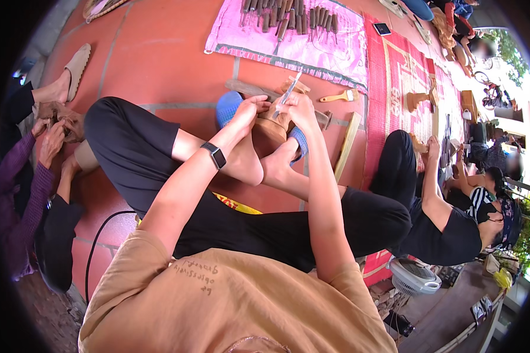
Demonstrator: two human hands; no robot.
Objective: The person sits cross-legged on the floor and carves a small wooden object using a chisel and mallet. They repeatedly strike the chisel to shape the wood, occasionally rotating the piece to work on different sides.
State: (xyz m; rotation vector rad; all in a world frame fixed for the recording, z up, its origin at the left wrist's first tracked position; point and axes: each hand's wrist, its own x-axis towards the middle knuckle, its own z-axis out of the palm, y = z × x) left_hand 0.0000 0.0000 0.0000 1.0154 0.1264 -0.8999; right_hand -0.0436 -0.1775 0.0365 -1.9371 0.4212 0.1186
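Note:
Between my blue-slippered feet stands a brown wooden carving [269, 130], partly hidden by my hands. My left hand [250, 112], below a wristwatch, has its fingers curled against the carving's left side. In my right hand [300, 110] a slim silvery tool [291, 88] is pinched; it slants down toward the wood, and its lower end is too small to make out. Just behind the carving lies a grey-brown wooden stick [244, 88]. To the right of my right hand rests a flat brush [339, 96] with a yellowish handle.
Many wooden-handled chisels [282, 23] lie on a pink sheet [235, 35] at the far side. A wooden strip [348, 144] lies right of my feet, beside a red mat [388, 88]. People sit at left and right; a fan [415, 276] stands lower right.

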